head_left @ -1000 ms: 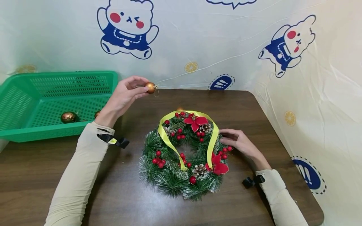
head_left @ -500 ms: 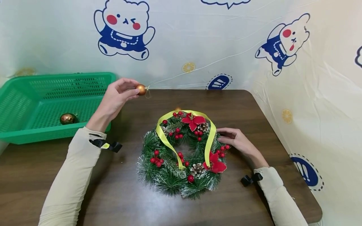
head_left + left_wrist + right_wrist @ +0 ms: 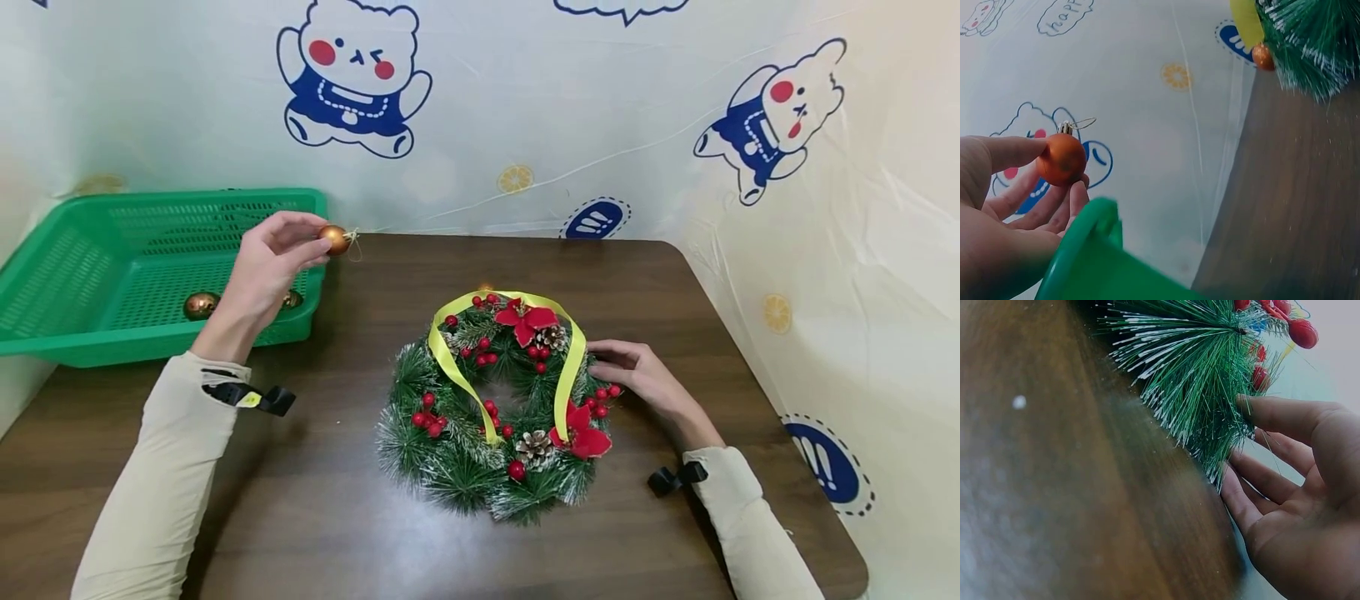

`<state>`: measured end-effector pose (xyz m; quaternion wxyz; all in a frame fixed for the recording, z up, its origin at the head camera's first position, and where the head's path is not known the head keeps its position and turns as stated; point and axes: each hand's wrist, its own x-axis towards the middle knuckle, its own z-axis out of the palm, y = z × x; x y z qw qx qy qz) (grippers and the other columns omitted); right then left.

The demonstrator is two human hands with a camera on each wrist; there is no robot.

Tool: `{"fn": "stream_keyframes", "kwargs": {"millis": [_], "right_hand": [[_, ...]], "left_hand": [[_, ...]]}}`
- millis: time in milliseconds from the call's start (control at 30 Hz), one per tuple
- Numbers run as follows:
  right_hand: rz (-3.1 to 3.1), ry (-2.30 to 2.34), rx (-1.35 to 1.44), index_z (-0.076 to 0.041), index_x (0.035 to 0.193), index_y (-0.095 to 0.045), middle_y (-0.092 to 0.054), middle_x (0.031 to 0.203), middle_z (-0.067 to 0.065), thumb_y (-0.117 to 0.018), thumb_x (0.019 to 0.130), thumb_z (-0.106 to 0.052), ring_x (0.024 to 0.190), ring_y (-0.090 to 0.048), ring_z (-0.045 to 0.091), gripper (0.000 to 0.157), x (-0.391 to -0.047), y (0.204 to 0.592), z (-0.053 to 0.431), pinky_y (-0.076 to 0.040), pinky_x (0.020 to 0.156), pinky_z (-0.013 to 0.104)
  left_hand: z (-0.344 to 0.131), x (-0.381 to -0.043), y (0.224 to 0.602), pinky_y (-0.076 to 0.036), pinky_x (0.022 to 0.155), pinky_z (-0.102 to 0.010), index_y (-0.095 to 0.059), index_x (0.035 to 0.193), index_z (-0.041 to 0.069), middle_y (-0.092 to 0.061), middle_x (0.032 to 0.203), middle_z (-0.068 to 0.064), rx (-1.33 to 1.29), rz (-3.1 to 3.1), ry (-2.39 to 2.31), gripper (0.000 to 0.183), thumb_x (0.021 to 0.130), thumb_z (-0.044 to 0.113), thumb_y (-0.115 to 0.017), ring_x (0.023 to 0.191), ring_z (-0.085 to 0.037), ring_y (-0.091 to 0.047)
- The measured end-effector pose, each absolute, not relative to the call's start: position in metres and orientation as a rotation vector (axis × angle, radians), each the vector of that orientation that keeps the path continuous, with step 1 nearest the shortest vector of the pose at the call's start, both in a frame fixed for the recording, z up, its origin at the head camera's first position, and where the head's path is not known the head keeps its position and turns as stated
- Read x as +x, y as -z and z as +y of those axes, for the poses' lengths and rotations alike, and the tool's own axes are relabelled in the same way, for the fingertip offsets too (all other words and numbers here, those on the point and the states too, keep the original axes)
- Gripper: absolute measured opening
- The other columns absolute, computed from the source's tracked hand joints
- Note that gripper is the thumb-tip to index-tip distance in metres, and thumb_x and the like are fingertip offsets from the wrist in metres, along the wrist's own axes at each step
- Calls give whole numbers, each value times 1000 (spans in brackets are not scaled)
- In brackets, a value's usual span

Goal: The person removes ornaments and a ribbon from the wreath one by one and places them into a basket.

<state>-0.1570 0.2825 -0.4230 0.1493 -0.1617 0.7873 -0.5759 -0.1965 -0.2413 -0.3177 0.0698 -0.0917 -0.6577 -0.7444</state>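
Note:
My left hand (image 3: pixel 266 271) pinches a copper-coloured Christmas bauble (image 3: pixel 335 240) between thumb and fingertips, above the right end of a green basket (image 3: pixel 157 340). In the left wrist view the bauble (image 3: pixel 1063 159) shows a metal cap and a thin string loop. A green Christmas wreath (image 3: pixel 461 483) lies on the table, with red berries, red flowers, pinecones and a yellow ribbon (image 3: pixel 450 362) looped over it. My right hand (image 3: pixel 648 379) holds its right edge, thumb (image 3: pixel 1285 415) in the needles and fingers at their border. Another copper bauble (image 3: pixel 1264 57) peeks out at the wreath's far side.
Inside the basket lie a brown bauble (image 3: pixel 201 306) and another small bauble (image 3: pixel 292 299), partly behind my left wrist. The brown wooden table (image 3: pixel 360 533) meets a printed plastic sheet (image 3: pixel 480 100) at the back and on the right.
My left hand has moved left with the bauble, from the table's back edge to above the basket's right end. The right hand and wreath have stayed in place.

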Motion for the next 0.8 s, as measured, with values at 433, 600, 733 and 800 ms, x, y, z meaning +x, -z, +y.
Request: {"fn": "stream_keyframes", "kwargs": {"millis": [433,600,733,800], "right_hand": [[2277,1646,-455,-7,133,-63,-66,127,11,-69,94,-14,111,-64,22,39,-158,426,283,-54,92,29],[2276,1649,-473,-6,132,-63,-65,127,13,-69,95,-13,109,-65,20,39,-158,426,284,-55,91,29],[2263,1661,-480,-4,132,-62,-65,126,14,-68,95,-12,108,-66,20,39,-158,427,283,-55,90,29],[2258,1671,-472,-4,132,-63,-66,125,14,-69,95,-12,107,-66,20,39,-158,427,284,-55,90,29]], "left_hand": [[-290,-181,298,-57,76,-19,-61,120,-7,-69,113,-9,-243,-1824,2254,35,87,-3,-73,97,-18,-66],[-304,-175,297,-57,75,-19,-60,120,-9,-70,112,-10,-237,-1772,2259,36,87,-6,-72,96,-19,-66],[-317,-171,299,-58,73,-20,-60,120,-11,-71,110,-11,-224,-1706,2262,36,86,-9,-71,93,-20,-67],[-324,-170,300,-58,72,-20,-61,120,-12,-71,109,-12,-206,-1678,2256,36,85,-10,-71,92,-20,-68]]}}
